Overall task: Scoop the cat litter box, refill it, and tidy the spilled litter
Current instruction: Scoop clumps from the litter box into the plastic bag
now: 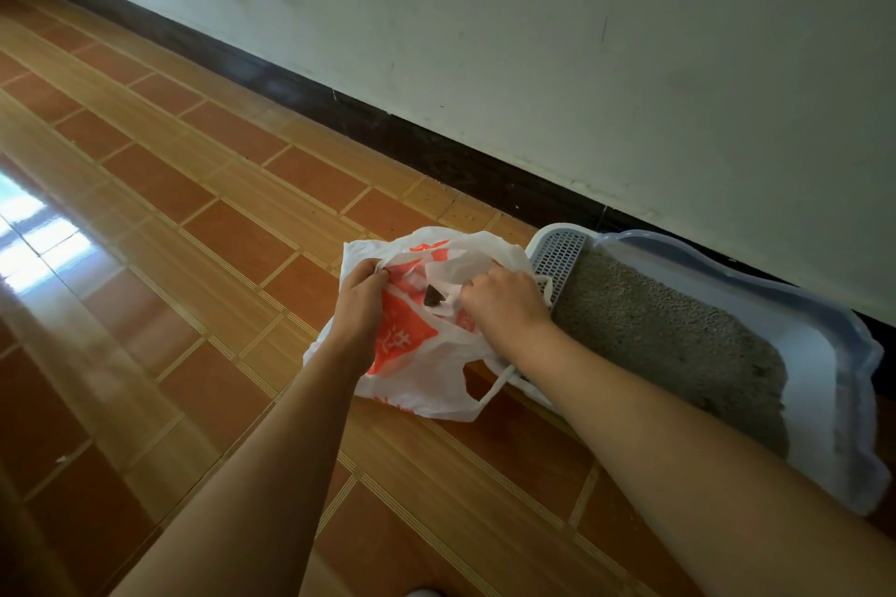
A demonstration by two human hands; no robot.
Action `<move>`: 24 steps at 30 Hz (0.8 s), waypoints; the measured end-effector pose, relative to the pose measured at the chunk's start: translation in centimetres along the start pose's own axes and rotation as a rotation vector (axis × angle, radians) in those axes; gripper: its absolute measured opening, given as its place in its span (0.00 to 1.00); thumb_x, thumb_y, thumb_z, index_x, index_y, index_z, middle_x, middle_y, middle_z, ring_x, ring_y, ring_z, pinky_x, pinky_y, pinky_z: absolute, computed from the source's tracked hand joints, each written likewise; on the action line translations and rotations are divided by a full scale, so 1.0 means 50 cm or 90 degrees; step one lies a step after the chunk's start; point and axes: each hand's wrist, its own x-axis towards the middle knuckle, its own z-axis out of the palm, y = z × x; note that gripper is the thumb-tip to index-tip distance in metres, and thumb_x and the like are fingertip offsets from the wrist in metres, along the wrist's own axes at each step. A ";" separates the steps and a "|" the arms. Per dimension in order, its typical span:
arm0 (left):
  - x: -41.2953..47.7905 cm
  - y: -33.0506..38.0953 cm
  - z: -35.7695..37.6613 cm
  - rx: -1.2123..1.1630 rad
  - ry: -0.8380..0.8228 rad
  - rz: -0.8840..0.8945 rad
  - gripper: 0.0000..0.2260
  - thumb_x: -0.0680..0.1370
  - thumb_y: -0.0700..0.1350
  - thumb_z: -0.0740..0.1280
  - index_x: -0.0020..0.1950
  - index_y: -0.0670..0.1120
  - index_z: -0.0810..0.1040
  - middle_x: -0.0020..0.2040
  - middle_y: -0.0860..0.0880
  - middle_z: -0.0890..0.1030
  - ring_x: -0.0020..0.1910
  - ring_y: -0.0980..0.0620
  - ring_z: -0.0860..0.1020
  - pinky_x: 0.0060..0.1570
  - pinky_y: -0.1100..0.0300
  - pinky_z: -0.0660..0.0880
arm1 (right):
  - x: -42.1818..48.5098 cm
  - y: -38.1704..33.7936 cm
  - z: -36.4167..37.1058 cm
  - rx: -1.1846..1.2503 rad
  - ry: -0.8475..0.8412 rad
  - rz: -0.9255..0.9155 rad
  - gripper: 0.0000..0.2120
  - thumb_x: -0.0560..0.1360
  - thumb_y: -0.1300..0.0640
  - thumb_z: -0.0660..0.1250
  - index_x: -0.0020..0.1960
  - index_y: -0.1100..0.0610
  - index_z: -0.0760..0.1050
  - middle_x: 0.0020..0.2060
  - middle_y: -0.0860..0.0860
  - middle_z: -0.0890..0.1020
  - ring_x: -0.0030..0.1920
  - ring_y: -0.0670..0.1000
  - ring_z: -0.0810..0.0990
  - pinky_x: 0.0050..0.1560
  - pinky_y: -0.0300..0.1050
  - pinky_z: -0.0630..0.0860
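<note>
- From my remote seat I see both hands on a white plastic bag (412, 373) with orange print, which lies on the tiled floor (194, 233) just beside the near-left side of the litter box (824, 354).
- My left hand (361, 301) grips the left side of the bag's mouth, with the fingers curled over the bunched plastic.
- My right hand (504, 305) is closed on the right side of the mouth, knuckles up; its fingertips are tucked into the folds and I cannot see them.
- Between the two hands the mouth gapes, and a small dark clump (433, 296) shows inside, nearer the right hand.
- One bag handle (494, 385) loops out loose below the right wrist, onto the floor.
- The litter box sits along the dark skirting board (388, 136) at the foot of the pale wall (582, 39). Grey litter (664, 335) fills it, directly right of the right hand and forearm.
- A perforated panel (557, 255) spans the box's far end, just beyond the right hand.
- A few dark specks (436, 198) dot the tiles near the skirting board, beyond the bag.
</note>
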 end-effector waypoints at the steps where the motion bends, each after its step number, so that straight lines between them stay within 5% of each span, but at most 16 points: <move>1: 0.001 0.001 0.001 -0.005 0.003 0.002 0.12 0.82 0.40 0.54 0.43 0.46 0.74 0.41 0.45 0.78 0.40 0.50 0.78 0.44 0.56 0.77 | 0.001 -0.001 0.001 -0.001 0.006 -0.003 0.08 0.77 0.59 0.63 0.54 0.59 0.76 0.50 0.55 0.80 0.50 0.52 0.78 0.47 0.44 0.75; 18: 0.006 -0.003 0.013 0.003 0.023 -0.015 0.10 0.82 0.42 0.54 0.49 0.44 0.75 0.40 0.47 0.79 0.39 0.52 0.80 0.36 0.61 0.76 | -0.037 0.057 0.022 0.112 0.015 0.101 0.08 0.75 0.57 0.64 0.54 0.55 0.75 0.50 0.52 0.79 0.52 0.52 0.76 0.47 0.44 0.73; 24: 0.009 -0.006 0.041 0.073 0.041 0.005 0.10 0.82 0.43 0.54 0.54 0.44 0.75 0.50 0.42 0.79 0.46 0.46 0.80 0.49 0.53 0.78 | -0.098 0.108 0.011 0.273 -0.025 0.190 0.14 0.74 0.54 0.67 0.59 0.53 0.76 0.51 0.51 0.81 0.50 0.51 0.79 0.43 0.43 0.77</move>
